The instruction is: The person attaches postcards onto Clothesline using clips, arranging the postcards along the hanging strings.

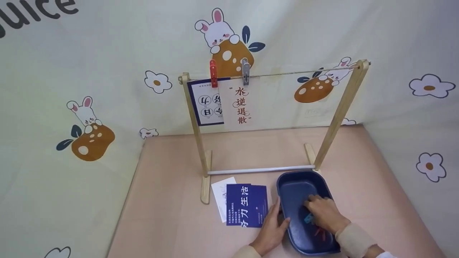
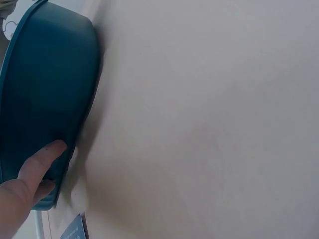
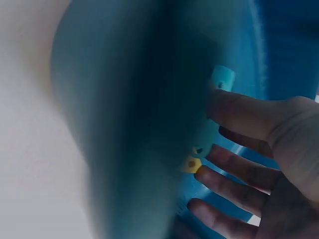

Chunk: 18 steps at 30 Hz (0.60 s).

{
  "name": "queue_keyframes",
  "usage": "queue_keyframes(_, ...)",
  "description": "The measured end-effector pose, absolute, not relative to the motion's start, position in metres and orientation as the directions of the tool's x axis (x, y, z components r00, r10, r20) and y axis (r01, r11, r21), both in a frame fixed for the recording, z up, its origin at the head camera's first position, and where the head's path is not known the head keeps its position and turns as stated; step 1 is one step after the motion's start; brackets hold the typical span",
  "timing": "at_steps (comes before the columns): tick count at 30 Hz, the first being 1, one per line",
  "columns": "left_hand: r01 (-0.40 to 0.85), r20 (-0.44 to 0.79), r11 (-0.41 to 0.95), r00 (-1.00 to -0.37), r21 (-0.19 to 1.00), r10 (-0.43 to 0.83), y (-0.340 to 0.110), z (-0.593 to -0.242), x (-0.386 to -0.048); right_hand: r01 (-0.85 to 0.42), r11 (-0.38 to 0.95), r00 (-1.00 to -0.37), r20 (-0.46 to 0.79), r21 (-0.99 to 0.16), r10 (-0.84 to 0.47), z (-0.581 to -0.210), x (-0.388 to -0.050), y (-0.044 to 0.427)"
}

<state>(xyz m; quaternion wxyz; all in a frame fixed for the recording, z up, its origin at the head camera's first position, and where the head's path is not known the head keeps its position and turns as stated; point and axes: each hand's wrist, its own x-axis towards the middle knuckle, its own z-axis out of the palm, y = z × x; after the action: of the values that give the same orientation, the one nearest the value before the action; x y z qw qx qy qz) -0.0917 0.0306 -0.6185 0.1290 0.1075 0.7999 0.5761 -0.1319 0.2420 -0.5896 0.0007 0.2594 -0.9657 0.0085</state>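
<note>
A dark blue basin (image 1: 299, 193) stands on the table. My left hand (image 1: 270, 229) rests against its left side; in the left wrist view its extended fingers (image 2: 42, 162) touch the outer wall. My right hand (image 1: 326, 213) reaches down inside the basin. In the right wrist view, thumb and fingers of the right hand (image 3: 259, 149) pinch a teal clothespin (image 3: 223, 77), and a yellow clothespin (image 3: 191, 165) lies beside the fingertips. Below that hand, a red clothespin (image 1: 320, 233) lies in the basin. The basin's blurred wall hides part of the right wrist view.
Behind the basin stands a wooden rack (image 1: 339, 116) with a string. A red clothespin (image 1: 213, 73) and a grey clothespin (image 1: 246, 71) hold a blue-edged card (image 1: 206, 104) and a pale card (image 1: 238, 107) on it. Blue cards (image 1: 238, 204) and a white card (image 1: 218, 190) lie left of the basin.
</note>
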Motion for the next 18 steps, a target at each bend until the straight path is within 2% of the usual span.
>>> queue_keyframes(4, 0.032, -0.073, 0.311, -0.944, 0.950, 0.321, 0.0318, -0.6192, -0.0908, -0.530, 0.845, -0.841, 0.085, 0.070, -0.534, -0.5931, -0.1316, 0.2450)
queue_keyframes(9, 0.047, -0.055, 0.310, -0.948, 0.950, 0.312, 0.0330, -0.6208, -0.0892, -0.530, 0.839, -0.824, 0.160, 0.120, -0.543, -0.5954, -0.1309, 0.2480)
queue_keyframes(18, 0.110, 0.004, 0.329, -0.951, 0.938, 0.308, 0.0324, -0.6212, -0.0880, -0.496, 0.867, -0.862, 0.090, 0.054, -0.499, -0.5943, -0.1318, 0.2467)
